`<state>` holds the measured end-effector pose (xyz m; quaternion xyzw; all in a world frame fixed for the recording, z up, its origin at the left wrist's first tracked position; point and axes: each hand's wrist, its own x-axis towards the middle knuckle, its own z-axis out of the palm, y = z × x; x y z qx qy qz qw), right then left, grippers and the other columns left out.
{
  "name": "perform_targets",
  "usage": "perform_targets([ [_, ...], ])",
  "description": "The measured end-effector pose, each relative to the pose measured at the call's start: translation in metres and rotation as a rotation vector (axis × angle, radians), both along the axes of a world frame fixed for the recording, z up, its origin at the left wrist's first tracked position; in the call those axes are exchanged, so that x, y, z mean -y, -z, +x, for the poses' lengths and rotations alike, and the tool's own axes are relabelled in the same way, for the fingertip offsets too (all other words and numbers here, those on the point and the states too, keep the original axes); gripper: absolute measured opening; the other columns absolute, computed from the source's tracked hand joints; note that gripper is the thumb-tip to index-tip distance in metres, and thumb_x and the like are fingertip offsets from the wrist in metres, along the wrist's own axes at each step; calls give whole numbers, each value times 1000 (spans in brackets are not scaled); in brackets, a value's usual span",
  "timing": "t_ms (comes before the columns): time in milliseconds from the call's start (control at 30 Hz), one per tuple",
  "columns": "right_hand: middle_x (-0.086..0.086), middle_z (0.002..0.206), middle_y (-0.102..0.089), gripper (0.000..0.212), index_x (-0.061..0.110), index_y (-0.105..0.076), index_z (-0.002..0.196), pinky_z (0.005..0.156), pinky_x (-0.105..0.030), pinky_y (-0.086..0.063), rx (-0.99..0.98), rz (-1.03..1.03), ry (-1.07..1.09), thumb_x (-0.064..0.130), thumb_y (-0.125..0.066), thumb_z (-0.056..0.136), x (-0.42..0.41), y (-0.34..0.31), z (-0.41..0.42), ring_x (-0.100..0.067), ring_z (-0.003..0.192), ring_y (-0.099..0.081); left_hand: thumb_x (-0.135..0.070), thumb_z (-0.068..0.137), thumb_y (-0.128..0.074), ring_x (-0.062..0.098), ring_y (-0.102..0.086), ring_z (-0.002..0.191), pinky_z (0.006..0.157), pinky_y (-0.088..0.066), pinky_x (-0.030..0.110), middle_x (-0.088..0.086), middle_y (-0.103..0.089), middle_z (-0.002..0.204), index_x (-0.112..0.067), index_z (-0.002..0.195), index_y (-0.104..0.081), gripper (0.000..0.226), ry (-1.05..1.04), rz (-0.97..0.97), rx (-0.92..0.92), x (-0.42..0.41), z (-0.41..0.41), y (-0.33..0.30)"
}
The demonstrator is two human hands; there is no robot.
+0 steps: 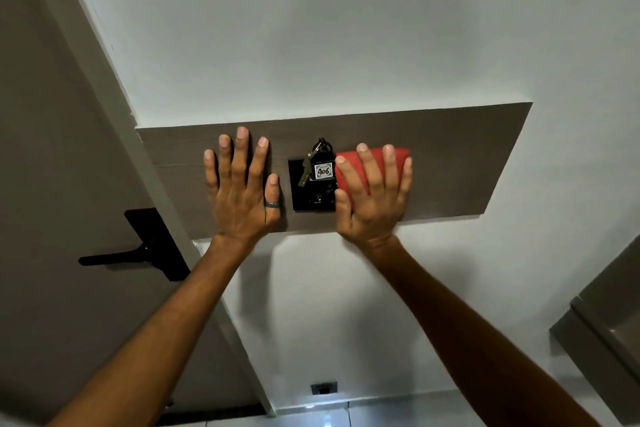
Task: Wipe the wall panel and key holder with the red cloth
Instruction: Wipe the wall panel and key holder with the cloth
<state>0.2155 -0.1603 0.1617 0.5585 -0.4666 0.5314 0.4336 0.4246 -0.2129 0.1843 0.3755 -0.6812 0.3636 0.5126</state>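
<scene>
A long brown wood-grain wall panel (460, 156) runs across the white wall. At its middle sits a black key holder (313, 198) with a key and a tag marked 406 (323, 170) hanging in it. My left hand (242, 191) lies flat on the panel just left of the holder, fingers spread, a ring on the thumb, holding nothing. My right hand (372, 198) presses a folded red cloth (375, 158) flat against the panel at the holder's right edge; the palm hides most of the cloth.
A grey door (52, 184) with a black lever handle (138, 250) stands to the left, its frame meeting the panel's left end. A black wall socket (323, 388) sits low near the tiled floor. A grey cabinet edge (606, 329) juts in at the lower right.
</scene>
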Motion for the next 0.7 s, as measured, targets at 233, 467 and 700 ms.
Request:
perform_targets([
  [233,-7,151,-58,43,27,-61,143,132,-55,-18,136,-53,9,40,-42,105,11,-6,14,-36,153,-40,-35,106,-37,25,-4,158,130,-5,47,1,-4,171,-19,162,-20,60,10,-27,-14,4,1,3],
  [467,-12,149,-59,40,23,-61,139,133,-52,-18,206,-52,57,36,-44,106,4,-3,6,-39,151,-40,-35,106,-37,24,-2,159,130,-3,46,0,-2,172,-20,162,-20,60,-15,-20,-51,1,-6,0],
  [700,-8,148,-62,40,24,-69,134,132,-52,-22,33,-25,-2,37,-48,102,2,-33,-8,-37,148,-45,-34,106,-35,24,-1,158,129,-2,48,-1,-1,171,-21,162,-17,60,-15,-20,-104,2,-16,-3],
])
